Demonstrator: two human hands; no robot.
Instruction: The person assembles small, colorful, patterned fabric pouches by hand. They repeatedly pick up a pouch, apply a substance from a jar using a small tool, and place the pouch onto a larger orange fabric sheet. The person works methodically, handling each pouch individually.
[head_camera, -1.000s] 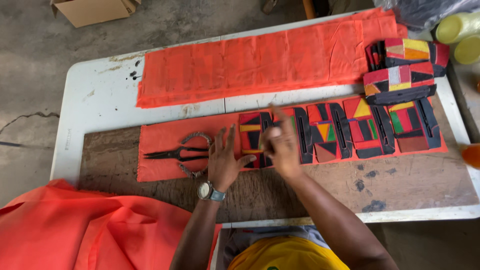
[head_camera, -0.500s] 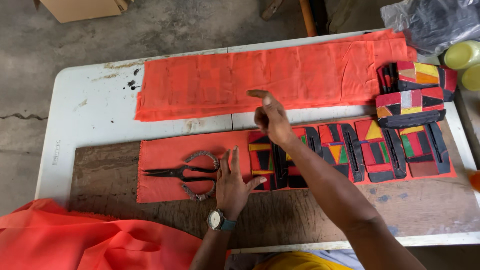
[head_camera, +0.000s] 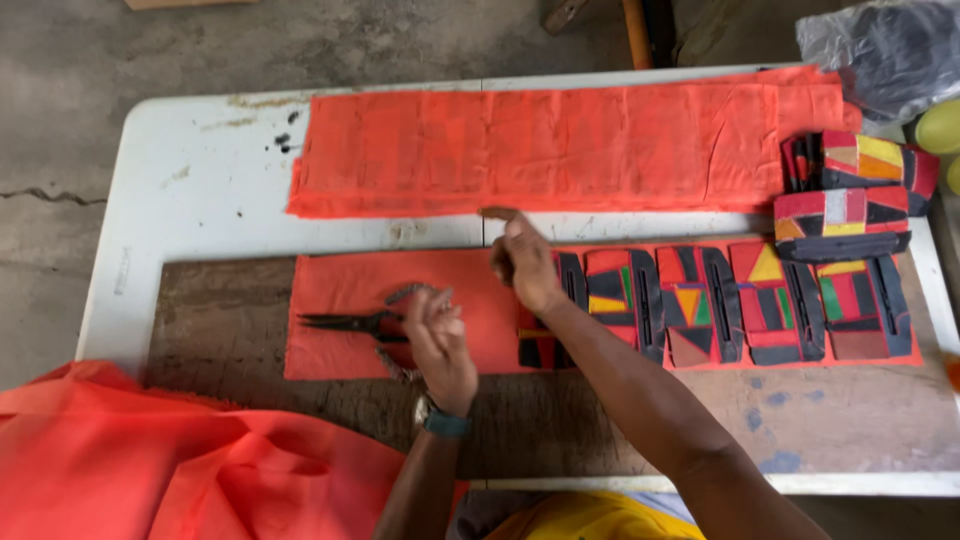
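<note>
The scissors (head_camera: 350, 324) lie long axis 3-to-9 o'clock, just at 9 o'clock of the left hand (head_camera: 440, 340), whose fingers are loosely curled, holding nothing. The right hand (head_camera: 525, 262), farther off at 2 o'clock, hovers with its fingers bunched and empty over the patchwork strip (head_camera: 720, 305).

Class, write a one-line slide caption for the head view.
Right hand lifted over patchwork pieces on orange cloth; left hand beside black scissors.

Both forearms are bare from wrist to elbow, with no sleeves reaching into view. The left hand (head_camera: 443, 345) has a wristwatch (head_camera: 443, 421) strapped just below it, on a dark teal band with a pale, metallic-looking case at its edge; the right hand (head_camera: 524, 265) carries no ring or band that can be made out. At the bottom edge a yellow garment (head_camera: 590, 518) shows, probably a shirt, with a strip of lighter grey-blue cloth just above it.
</note>
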